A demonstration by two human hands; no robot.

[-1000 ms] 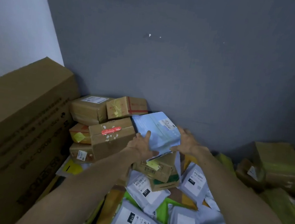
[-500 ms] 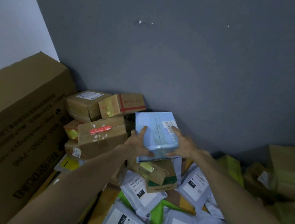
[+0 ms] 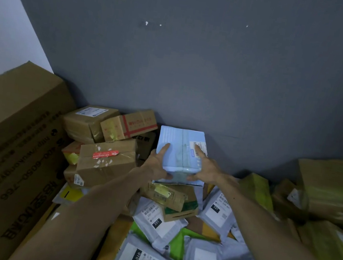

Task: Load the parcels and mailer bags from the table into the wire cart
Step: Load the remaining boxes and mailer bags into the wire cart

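Gripping a blue parcel [image 3: 179, 153] from both sides, a person reaches over a heap of post piled against a grey wall [image 3: 195, 78]. The left hand [image 3: 156, 166] clasps its left edge, thumb on top. The right hand [image 3: 206, 170] clasps the right edge, one finger lying across the label [image 3: 200, 147]. The parcel is at the back of the heap, above a taped box [image 3: 168, 195]; whether it touches that box cannot be told. Grey mailer bags [image 3: 157, 222] lie nearer, and brown boxes [image 3: 104, 160] are stacked to the left. The cart is out of view. The parcel looks boxy and stiff under glossy film, so it is probably light but slippery. Opposite sides, with fingers hooked under the base, seem the safest hold.
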